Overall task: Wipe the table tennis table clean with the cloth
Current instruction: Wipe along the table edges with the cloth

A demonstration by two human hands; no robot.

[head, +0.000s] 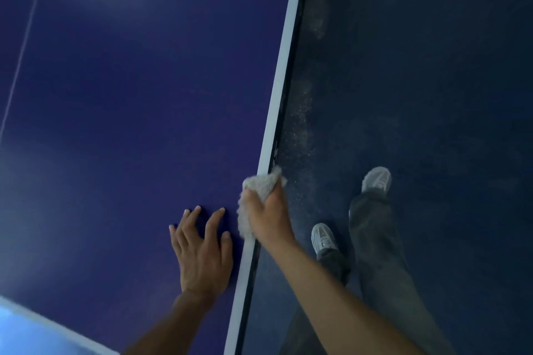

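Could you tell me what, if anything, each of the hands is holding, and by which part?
The right hand grips the bunched cloth around its middle, at the table's white edge. The left hand holds nothing, resting flat.

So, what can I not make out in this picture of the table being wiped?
Head view:
1. The right hand grips a fluffy white cloth, which hides most of its fingers.
2. The dark blue table tennis table is cut off by the top and left edges; no net shows.
3. Dust on its surface: too blurred to judge.
4. The left hand, pressed flat, covers the surface beneath it.
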